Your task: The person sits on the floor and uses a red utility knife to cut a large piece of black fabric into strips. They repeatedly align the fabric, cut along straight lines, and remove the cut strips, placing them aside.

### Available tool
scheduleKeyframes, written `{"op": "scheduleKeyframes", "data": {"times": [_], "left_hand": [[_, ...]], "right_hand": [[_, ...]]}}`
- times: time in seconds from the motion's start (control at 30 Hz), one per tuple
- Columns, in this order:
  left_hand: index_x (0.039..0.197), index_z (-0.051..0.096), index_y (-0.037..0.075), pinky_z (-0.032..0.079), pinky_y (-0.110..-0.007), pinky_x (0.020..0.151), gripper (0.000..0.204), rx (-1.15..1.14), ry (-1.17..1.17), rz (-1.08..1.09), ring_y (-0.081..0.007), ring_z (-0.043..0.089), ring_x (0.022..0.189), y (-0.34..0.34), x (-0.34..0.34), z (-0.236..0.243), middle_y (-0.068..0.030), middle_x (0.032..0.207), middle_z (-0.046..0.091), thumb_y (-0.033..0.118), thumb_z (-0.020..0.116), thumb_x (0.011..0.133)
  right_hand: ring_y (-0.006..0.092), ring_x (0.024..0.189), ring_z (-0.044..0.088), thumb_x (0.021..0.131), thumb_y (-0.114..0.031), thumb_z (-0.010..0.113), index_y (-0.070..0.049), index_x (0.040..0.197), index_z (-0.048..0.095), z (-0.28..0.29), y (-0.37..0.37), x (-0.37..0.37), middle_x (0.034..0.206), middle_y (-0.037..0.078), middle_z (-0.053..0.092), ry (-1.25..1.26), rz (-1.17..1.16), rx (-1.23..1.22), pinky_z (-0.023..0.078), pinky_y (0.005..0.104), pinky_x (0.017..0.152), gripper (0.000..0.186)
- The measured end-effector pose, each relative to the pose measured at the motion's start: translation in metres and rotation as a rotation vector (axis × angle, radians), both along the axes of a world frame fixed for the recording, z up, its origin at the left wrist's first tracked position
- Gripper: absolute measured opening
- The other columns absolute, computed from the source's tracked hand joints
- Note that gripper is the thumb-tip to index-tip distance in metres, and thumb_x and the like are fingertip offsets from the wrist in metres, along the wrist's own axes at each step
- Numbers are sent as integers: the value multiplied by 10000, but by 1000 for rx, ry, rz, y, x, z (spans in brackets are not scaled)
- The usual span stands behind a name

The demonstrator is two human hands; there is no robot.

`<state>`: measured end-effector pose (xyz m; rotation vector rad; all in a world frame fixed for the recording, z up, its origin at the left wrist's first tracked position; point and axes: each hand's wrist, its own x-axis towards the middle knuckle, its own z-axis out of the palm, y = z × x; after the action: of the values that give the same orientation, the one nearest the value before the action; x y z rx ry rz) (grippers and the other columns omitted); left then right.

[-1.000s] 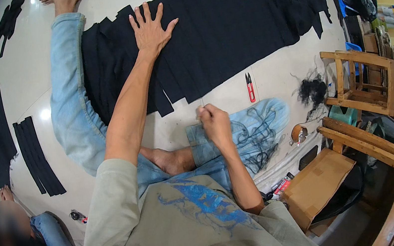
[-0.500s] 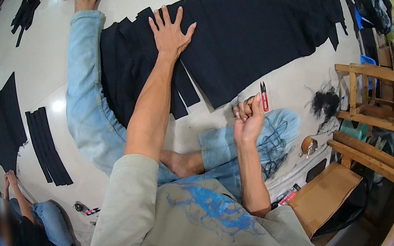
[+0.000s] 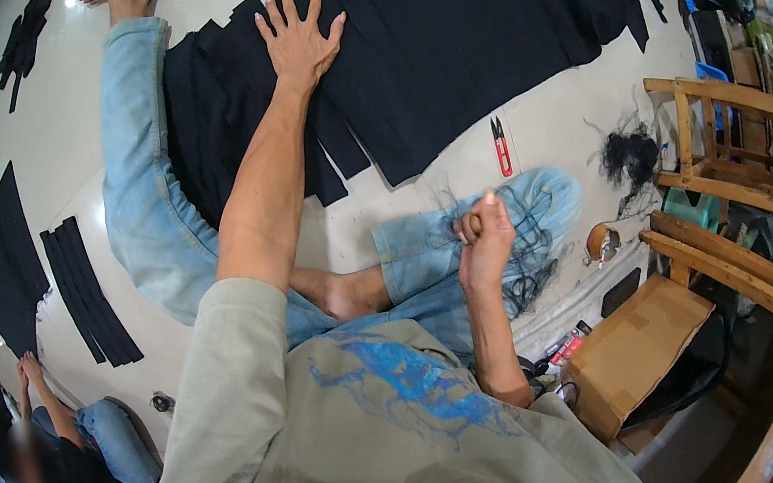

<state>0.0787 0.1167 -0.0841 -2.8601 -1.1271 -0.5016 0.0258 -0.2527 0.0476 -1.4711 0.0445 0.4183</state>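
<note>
A large piece of black cloth [image 3: 467,37], with strips overlapping at its left end, lies on the floor before me. My left hand [image 3: 301,46] presses flat on it, fingers spread. To the right, my right hand [image 3: 485,239] is closed over my bent knee, with fine black threads [image 3: 533,285] around its fingers and more draped over the jeans. Just how the fingers grip the threads is hard to see. Red-handled thread snips [image 3: 502,148] lie on the floor between the cloth and my knee, apart from both hands.
A tangle of black thread [image 3: 629,156] and a roll of brown tape [image 3: 602,241] lie to the right, near wooden stools [image 3: 729,144] and a cardboard piece [image 3: 644,353]. More black cut pieces [image 3: 14,259] lie left, beside another person [image 3: 91,461] seated there.
My right hand has drawn back from beside the snips toward my body, over the knee. The left hand stays on the cloth. The whole view has shifted slightly.
</note>
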Motion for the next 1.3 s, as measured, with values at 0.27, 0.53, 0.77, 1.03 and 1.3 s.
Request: {"op": "scheduleKeyframes", "data": {"times": [0.27, 0.53, 0.77, 1.03, 1.3], "left_hand": [[1570, 379, 274, 108, -637, 1208, 684, 4, -39, 0, -461, 216, 1504, -1, -3, 2, -228, 1623, 278, 653, 348, 1001], [1572, 372, 266, 113, -645, 1204, 703, -57, -31, -4, -462, 181, 1513, -3, -3, 7, -235, 1636, 243, 661, 370, 991], [1577, 362, 271, 99, -638, 1210, 710, -71, -43, -5, -458, 164, 1521, 1, -2, 1, -231, 1641, 233, 668, 359, 989], [1580, 351, 269, 99, -642, 1209, 710, -71, -37, -11, -458, 161, 1521, 0, -1, 2, -229, 1645, 223, 668, 356, 993], [1584, 339, 271, 99, -639, 1211, 715, -59, -20, -7, -437, 152, 1529, 0, -1, 1, -219, 1648, 221, 673, 349, 993]], "right_hand": [[394, 562, 521, 1005, -406, 565, 22, 775, 653, -13, 32, 14, 617, 219, 565, -377, 570, -927, 432, 463, 606, 494], [109, 482, 290, 1004, -220, 607, 28, 604, 433, 9, 11, -12, 521, 77, 295, -420, 476, -585, 270, 369, 466, 502], [115, 488, 273, 1001, -202, 606, 5, 597, 377, 40, -39, -45, 531, 60, 279, -369, 453, -646, 250, 362, 467, 508], [98, 512, 249, 1006, -188, 610, -24, 617, 308, 73, -109, -78, 547, 8, 266, -249, 426, -676, 209, 352, 478, 520], [96, 523, 245, 1004, -178, 609, -44, 612, 282, 92, -175, -110, 544, -20, 285, -100, 362, -667, 191, 347, 488, 528]]}}
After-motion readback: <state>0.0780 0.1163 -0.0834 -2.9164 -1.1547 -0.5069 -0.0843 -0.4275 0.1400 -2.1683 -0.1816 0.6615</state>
